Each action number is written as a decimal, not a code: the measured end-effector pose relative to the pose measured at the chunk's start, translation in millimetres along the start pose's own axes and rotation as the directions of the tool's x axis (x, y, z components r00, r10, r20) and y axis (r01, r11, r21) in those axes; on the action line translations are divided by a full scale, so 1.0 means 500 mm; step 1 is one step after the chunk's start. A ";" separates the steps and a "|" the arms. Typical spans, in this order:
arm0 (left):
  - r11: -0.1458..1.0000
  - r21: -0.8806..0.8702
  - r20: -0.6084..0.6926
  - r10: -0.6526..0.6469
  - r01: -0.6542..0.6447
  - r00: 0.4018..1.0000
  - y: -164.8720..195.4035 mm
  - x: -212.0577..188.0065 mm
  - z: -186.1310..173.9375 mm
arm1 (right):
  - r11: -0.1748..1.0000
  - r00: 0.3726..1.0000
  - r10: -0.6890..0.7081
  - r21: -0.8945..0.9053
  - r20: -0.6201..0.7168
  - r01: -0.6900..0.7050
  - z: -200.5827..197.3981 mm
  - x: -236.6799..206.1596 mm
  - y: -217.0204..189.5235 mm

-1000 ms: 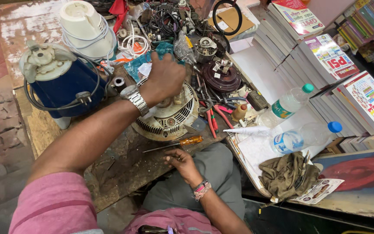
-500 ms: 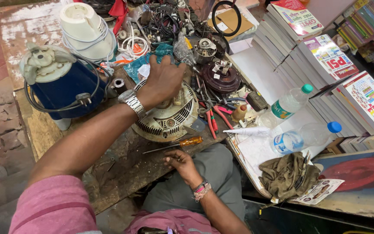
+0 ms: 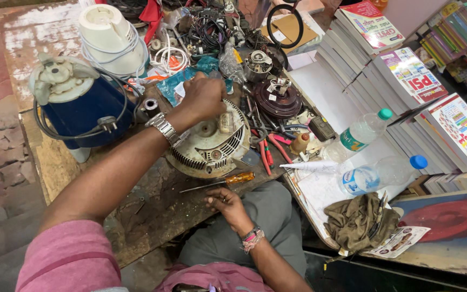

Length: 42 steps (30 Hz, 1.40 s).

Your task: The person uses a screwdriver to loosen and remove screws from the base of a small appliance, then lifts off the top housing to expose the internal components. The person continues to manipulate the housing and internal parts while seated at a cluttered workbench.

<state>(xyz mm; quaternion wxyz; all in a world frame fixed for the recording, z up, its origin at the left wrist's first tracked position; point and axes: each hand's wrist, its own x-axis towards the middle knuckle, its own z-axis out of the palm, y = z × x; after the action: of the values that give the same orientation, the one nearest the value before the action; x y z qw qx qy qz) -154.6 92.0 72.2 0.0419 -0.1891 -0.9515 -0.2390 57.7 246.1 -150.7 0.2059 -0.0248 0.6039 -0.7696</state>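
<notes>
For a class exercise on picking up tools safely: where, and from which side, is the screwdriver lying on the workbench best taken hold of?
Grip the screwdriver by its thick amber handle at the right-hand end, probably from the near bench edge, where the right hand rests. It lies flat, with its thin metal shaft pointing left, and the white motor housing under the left hand crowds its far side.
</notes>
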 end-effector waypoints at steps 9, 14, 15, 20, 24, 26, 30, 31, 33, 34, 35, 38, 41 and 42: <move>0.973 0.222 -0.085 0.088 -0.067 0.993 0.016 -0.030 0.020 | 1.000 1.000 -0.015 0.001 0.002 0.015 0.001 -0.006 -0.004; 0.914 0.394 -0.181 0.185 -0.101 0.966 0.024 -0.041 0.024 | 1.000 1.000 -0.017 0.021 0.002 0.017 -0.003 -0.008 -0.002; 0.906 0.412 -0.178 0.184 -0.096 0.967 0.022 -0.043 0.023 | 1.000 1.000 -0.017 0.019 0.001 0.017 -0.004 -0.007 -0.001; 0.884 0.458 -0.231 0.219 -0.092 0.948 0.022 -0.049 0.020 | 0.999 0.999 -0.034 0.027 0.015 0.034 -0.003 -0.006 0.000; 0.912 0.404 -0.194 0.163 -0.073 0.967 0.020 -0.042 0.015 | 1.000 0.999 -0.030 0.008 0.011 0.030 -0.004 -0.009 0.000; 0.919 0.390 -0.165 0.134 -0.060 0.977 0.017 -0.039 0.015 | 1.000 1.000 -0.029 -0.007 0.007 0.029 -0.003 -0.010 0.000; 0.927 0.370 -0.240 0.151 -0.053 0.959 0.010 -0.044 0.026 | 1.000 0.999 -0.030 -0.004 0.013 0.030 -0.003 -0.010 0.002; 0.931 0.360 -0.281 0.163 -0.053 0.946 0.009 -0.044 0.029 | 1.000 0.999 -0.029 -0.002 0.015 0.029 -0.003 -0.009 0.002; 0.927 0.366 -0.259 0.187 -0.083 0.948 0.006 -0.045 0.032 | 0.999 0.999 -0.032 0.000 0.008 0.032 -0.003 -0.009 0.003; 0.924 0.368 -0.247 0.200 -0.099 0.948 0.005 -0.045 0.032 | 0.999 0.999 -0.034 0.001 0.003 0.034 -0.004 -0.009 0.003; 0.928 0.358 -0.235 0.196 -0.103 0.952 0.004 -0.046 0.030 | 0.999 0.999 -0.036 -0.004 0.004 0.036 -0.004 -0.008 0.003; 0.945 0.302 -0.187 0.185 -0.123 0.965 0.002 -0.052 0.013 | 1.000 1.000 -0.029 -0.007 0.005 0.029 -0.005 -0.009 0.004; 0.973 0.198 -0.089 0.139 -0.119 0.986 0.003 -0.056 -0.014 | 1.000 1.000 -0.012 0.005 0.004 0.012 -0.006 -0.010 0.004; 0.981 0.171 -0.037 0.096 -0.088 0.995 0.003 -0.056 -0.025 | 1.000 1.000 -0.015 0.004 0.006 0.015 -0.005 -0.010 0.004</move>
<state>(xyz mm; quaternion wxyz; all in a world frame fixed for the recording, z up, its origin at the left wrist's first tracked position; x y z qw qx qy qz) -128.1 77.7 78.8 0.0904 -0.2232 -0.9574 -0.1596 62.2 250.0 -152.1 0.2020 -0.0310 0.6017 -0.7721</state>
